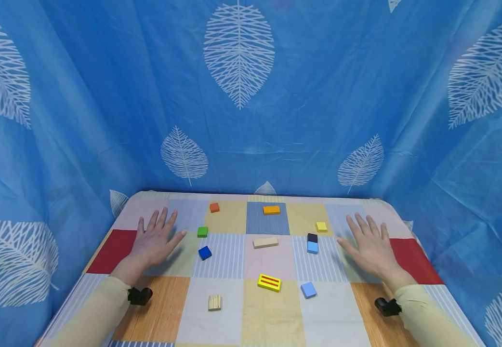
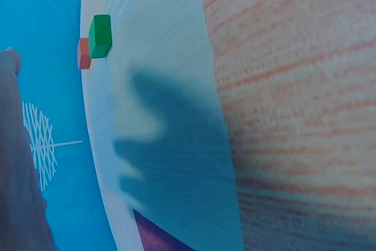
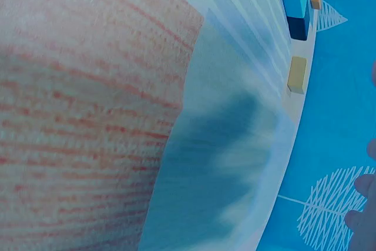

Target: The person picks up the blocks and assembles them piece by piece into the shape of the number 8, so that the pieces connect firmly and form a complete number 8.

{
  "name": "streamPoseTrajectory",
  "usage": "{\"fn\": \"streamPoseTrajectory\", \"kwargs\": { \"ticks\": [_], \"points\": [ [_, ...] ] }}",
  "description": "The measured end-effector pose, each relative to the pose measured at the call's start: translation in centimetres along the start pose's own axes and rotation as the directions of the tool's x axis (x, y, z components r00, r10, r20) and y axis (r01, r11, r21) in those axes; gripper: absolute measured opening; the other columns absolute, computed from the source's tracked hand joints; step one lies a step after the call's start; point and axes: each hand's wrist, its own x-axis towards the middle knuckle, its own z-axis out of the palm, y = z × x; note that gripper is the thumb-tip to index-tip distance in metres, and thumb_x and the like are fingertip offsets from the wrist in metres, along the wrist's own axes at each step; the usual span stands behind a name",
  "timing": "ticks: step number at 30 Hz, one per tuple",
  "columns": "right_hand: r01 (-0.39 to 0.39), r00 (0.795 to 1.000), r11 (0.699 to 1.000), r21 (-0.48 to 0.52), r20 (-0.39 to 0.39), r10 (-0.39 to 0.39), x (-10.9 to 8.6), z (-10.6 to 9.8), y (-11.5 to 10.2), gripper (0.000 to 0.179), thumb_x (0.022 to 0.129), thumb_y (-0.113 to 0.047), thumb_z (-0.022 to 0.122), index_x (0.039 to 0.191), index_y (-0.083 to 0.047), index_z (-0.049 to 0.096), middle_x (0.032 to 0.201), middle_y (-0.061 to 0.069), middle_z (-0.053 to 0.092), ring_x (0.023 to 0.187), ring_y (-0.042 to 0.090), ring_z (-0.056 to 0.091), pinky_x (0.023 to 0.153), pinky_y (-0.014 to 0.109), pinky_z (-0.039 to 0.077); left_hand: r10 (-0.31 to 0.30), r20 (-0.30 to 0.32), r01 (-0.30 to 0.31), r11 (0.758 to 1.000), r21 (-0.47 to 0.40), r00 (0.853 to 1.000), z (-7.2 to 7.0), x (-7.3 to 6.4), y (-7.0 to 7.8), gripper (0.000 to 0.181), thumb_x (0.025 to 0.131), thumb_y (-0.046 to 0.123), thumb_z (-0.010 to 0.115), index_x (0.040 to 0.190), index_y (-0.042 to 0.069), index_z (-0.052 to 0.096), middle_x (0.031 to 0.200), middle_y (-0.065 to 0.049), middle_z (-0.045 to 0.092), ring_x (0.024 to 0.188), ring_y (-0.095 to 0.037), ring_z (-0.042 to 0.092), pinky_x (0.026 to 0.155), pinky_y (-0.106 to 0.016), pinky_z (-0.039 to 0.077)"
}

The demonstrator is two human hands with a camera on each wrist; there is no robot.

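Fingers spread, my left hand [image 1: 153, 242] hovers over the left part of the table, holding nothing. Nearest to it are a green block [image 1: 202, 232] and a dark blue block [image 1: 205, 252]. My right hand [image 1: 371, 248] hovers likewise on the right, fingers spread and holding nothing. Close to it lie a yellow block [image 1: 321, 227] and a block that is black and light blue [image 1: 312, 247], or two touching blocks. Shadows of the hands fall on the cloth in both wrist views.
Between the hands lie a red-orange block [image 1: 214, 207], an orange block [image 1: 271, 210], a plain wooden block [image 1: 265, 243], a yellow block with red stripes [image 1: 269, 283], a blue block [image 1: 309, 290] and a ridged wooden block [image 1: 214, 302]. Blue leaf-patterned curtains [image 1: 272, 144] surround the patchwork-covered table [image 1: 216, 327].
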Motion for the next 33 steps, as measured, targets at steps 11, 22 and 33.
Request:
{"fn": "streamPoseTrajectory", "kwargs": {
  "ticks": [11,22,33],
  "points": [
    [0.004,1.000,1.000,0.008,-0.018,-0.004,0.3,-0.3,-0.6,0.086,0.097,-0.052,0.060,0.162,-0.007,0.026,0.159,0.031,0.028,0.146,0.054,0.015,0.114,0.069,-0.009,0.025,-0.025,-0.025,1.000,-0.006,0.999,-0.1,0.1,0.7,0.083,0.102,0.053,0.051,0.163,0.007,0.020,0.167,-0.027,0.011,0.150,-0.052,0.006,0.114,-0.069,-0.008],
    [0.038,0.998,0.999,0.031,-0.050,-0.037,0.4,0.2,-1.6,0.084,0.094,-0.048,0.068,0.160,-0.009,0.033,0.157,0.025,0.038,0.145,0.050,0.024,0.117,0.067,-0.003,0.078,-0.073,-0.080,0.996,-0.035,0.994,0.0,-0.4,1.2,0.082,0.100,0.050,0.057,0.162,0.006,0.025,0.164,-0.027,0.020,0.148,-0.052,0.014,0.114,-0.072,0.000],
    [0.080,0.993,0.997,0.018,-0.088,-0.078,1.1,0.5,-2.8,0.076,0.092,-0.033,0.076,0.155,-0.007,0.042,0.149,0.020,0.049,0.137,0.042,0.040,0.114,0.067,0.019,0.130,-0.108,-0.134,0.991,-0.024,0.986,0.6,-1.0,1.6,0.082,0.097,0.049,0.062,0.160,0.006,0.031,0.162,-0.026,0.027,0.147,-0.051,0.022,0.114,-0.072,0.006]
  ]
}}
